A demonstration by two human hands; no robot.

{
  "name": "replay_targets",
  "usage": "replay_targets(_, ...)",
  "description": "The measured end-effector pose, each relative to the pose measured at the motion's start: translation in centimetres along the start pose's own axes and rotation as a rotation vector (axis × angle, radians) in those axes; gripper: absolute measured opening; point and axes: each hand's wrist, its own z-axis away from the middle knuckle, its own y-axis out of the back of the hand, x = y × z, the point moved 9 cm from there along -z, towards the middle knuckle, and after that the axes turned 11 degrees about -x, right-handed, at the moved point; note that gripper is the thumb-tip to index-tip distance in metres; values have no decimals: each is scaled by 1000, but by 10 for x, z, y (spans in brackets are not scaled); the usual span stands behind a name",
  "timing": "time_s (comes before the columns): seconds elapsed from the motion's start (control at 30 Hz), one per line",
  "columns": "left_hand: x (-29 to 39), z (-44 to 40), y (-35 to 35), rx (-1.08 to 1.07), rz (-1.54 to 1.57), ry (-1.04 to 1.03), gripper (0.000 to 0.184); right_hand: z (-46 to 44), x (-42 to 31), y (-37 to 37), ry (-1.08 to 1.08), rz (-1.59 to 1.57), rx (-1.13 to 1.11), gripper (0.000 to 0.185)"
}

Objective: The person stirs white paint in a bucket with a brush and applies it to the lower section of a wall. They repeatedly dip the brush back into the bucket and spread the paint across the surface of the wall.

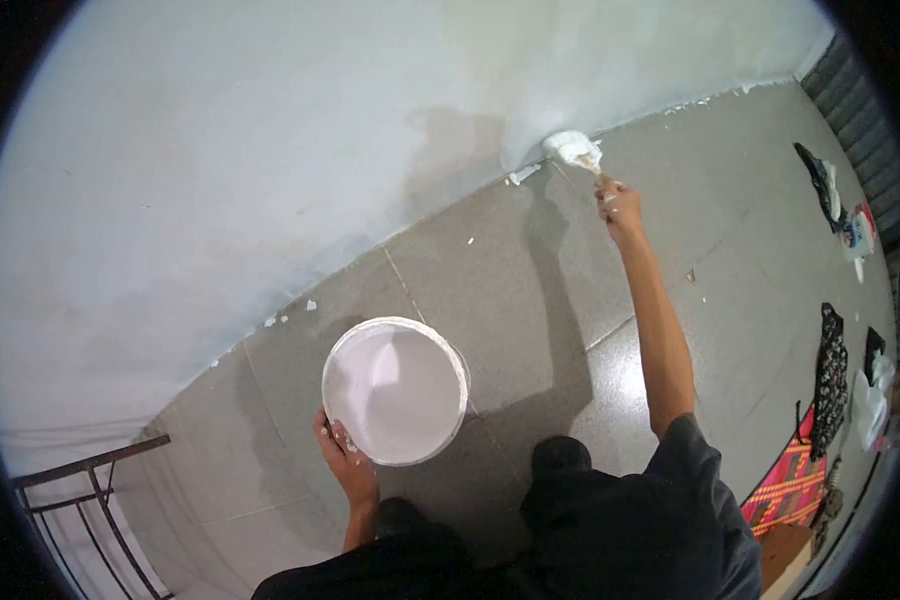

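My right hand (619, 205) is closed round the handle of a paint brush (574, 150), its head coated in white and touching the foot of the pale wall (270, 150), where it meets the floor. White spots mark the fingers. At the lower left, my left hand (347, 455) grips the rim of a round white bucket (396, 392). Inside the bucket is a pale, whitish surface. Part of the left fingers is hidden by the bucket.
White flakes lie along the wall's edge on the grey tiled floor (490, 290). A dark metal frame (95, 470) stands at the lower left. At the right are a patterned dark cloth (829, 380), a red woven cloth (790, 480), a cardboard box (785, 555) and plastic bags (869, 405).
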Motion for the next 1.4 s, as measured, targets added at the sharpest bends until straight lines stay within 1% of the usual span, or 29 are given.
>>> replay_targets(0.03, -2, 0, 0, 3, 9, 1, 41, -1, 12, -3, -44, 20, 12, 30)
replay_targets(0.13, -3, -1, 1, 2, 14, -4, 39, 1, 37, -18, -105, -39, -80, 31)
replay_targets(0.23, -1, 0, 1, -14, -25, -8, 41, 5, 45, -32, -77, 55, -117, 33)
replay_targets(0.33, 2, 0, -2, -19, -60, 2, 44, 13, 52, -55, -136, 157, -167, 28)
replay_targets(0.47, 7, 1, -2, -12, -56, 9, 43, 20, 51, -81, -149, 26, -195, 27)
replay_targets(0.57, 5, 1, -2, -2, -56, 24, 42, 23, 35, -86, -132, -58, -200, 27)
replay_targets(0.73, 3, 1, -1, -15, -42, -1, 43, 41, -37, -93, -36, -97, -248, 28)
replay_targets(0.9, 8, 0, -3, -14, -11, -6, 43, 77, -119, -96, -7, -124, -294, 27)
replay_targets(1.03, 9, -1, -2, -23, -5, -35, 41, 91, -155, -97, 94, -228, -367, 28)
replay_targets(1.1, 9, -1, -2, -21, 18, -69, 37, 101, -170, -97, 127, -260, -356, 29)
replay_targets(1.23, 3, -1, -1, -8, 16, -39, 37, 108, -177, -102, 215, -359, -347, 32)
replay_targets(1.27, 4, 0, -1, -6, 13, -29, 37, 105, -173, -104, 228, -332, -334, 33)
replay_targets(1.33, 4, 1, -1, -13, 2, -24, 38, 91, -150, -109, 255, -278, -305, 35)
replay_targets(1.4, 4, -1, -1, -29, -13, -38, 42, 80, -116, -112, 231, -236, -297, 34)
